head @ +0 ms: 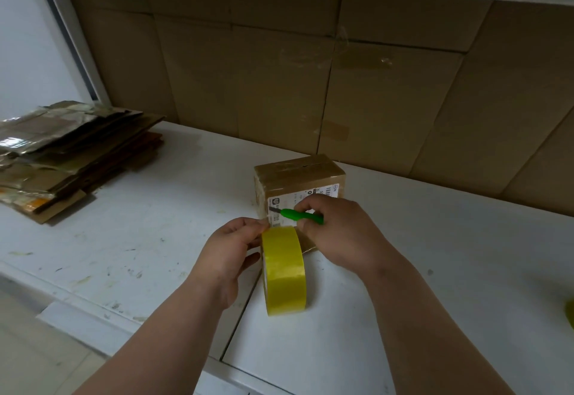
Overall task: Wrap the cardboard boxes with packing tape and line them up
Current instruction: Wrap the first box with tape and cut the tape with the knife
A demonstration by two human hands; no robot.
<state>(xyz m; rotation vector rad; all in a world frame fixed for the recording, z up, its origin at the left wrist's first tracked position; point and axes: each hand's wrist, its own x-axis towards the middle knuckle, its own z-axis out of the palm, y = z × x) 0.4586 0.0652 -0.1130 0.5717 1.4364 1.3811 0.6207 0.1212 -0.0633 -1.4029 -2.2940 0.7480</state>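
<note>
A small cardboard box (298, 177) with a white shipping label stands on the white table (155, 223), glossy tape over its top and left side. In front of it a yellow roll of packing tape (284, 273) stands on edge. My left hand (230, 255) holds the roll from the left, fingertips pinching at its top beside the box. My right hand (338, 230) grips a green-handled cutter (299, 216), its blade pointing left at the strip between roll and box.
A stack of flattened cardboard boxes (68, 152) with old tape lies at the table's left. Large cardboard sheets (310, 77) line the back wall under a white shelf. A yellow object (570, 314) shows at the right edge. The table's front edge runs at lower left.
</note>
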